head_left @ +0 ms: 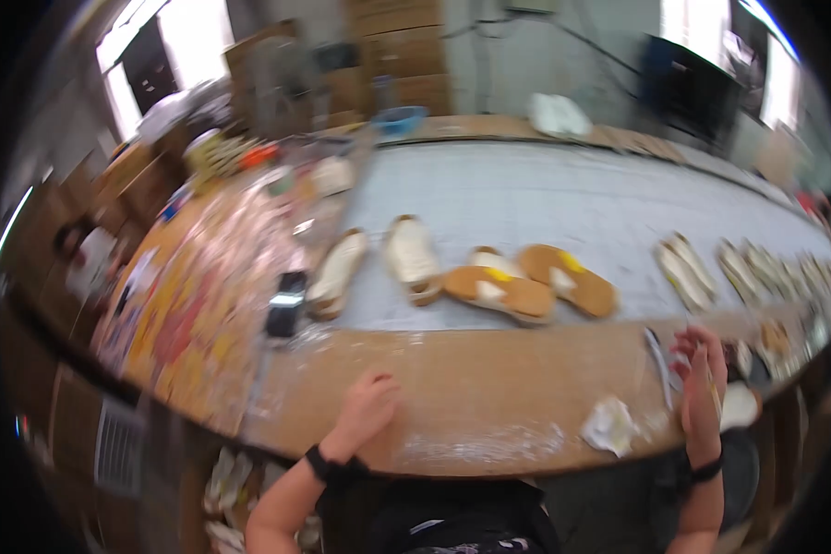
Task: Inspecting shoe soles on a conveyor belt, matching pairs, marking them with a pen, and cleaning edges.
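My left hand (pixel 371 406) is over the brown board at the near edge of the table, its fingers curled in, with nothing visible in them. My right hand (pixel 701 383) is raised at the right end of the board, fingers bent and blurred; a thin pale line runs along the palm, too smeared to name. Close to it lie a slim whitish tool (pixel 659 367) with a dark edge and a crumpled white wad (pixel 609 427). Beyond the board, two shoes lie with tan soles up, one sole (pixel 500 294) overlapping another shoe. Two cream shoes (pixel 412 258) stand left of them.
A black phone (pixel 285 305) lies at the left, beside a stained, plastic-covered surface (pixel 189 305). More cream shoes (pixel 685 270) line the right side. Against the back wall are a blue basin (pixel 399 120) and cardboard boxes (pixel 402 55). Another person (pixel 90 258) is at far left.
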Available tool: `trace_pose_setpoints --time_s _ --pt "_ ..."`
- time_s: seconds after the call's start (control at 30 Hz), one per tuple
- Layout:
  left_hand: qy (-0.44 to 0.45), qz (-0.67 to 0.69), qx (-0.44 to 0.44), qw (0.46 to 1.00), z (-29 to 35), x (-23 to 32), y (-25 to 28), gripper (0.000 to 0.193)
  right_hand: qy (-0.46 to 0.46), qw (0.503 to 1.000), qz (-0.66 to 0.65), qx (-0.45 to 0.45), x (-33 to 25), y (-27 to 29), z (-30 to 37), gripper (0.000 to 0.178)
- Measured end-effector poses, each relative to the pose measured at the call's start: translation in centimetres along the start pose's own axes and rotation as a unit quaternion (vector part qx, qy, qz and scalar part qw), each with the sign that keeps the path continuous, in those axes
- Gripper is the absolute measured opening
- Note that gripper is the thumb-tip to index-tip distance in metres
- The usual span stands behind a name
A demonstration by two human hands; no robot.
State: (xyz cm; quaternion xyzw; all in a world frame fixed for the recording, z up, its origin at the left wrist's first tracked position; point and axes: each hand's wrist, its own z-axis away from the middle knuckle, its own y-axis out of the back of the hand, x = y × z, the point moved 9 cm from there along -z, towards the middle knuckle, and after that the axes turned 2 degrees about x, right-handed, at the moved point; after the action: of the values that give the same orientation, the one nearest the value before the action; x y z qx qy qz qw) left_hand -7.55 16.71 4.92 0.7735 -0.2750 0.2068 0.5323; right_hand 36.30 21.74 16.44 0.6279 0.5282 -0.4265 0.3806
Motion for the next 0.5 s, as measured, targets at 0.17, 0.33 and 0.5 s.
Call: trace_pose_setpoints --time_s 0.17,0.33,0.5 --pt "0.056 -0.069 0.102 0.991 -0.6 -10.6 6.9 0.027 -0.100 0.963 -0.074 -0.240 3.0 -17.2 2.9 0.027" --pt "0.137 -0.291 0.141 0.936 -6.7 -16.6 9.6 0.048 -0.181 0.887 -0.095 -0.414 4.9 -24.6 8.1 0.023" --pt "0.090 -0.486 -0.070 0.867 -10.8 -21.5 7.5 0.075 -0.215 0.869 -0.062 -0.442 6.3 -24.9 9.3 0.024"
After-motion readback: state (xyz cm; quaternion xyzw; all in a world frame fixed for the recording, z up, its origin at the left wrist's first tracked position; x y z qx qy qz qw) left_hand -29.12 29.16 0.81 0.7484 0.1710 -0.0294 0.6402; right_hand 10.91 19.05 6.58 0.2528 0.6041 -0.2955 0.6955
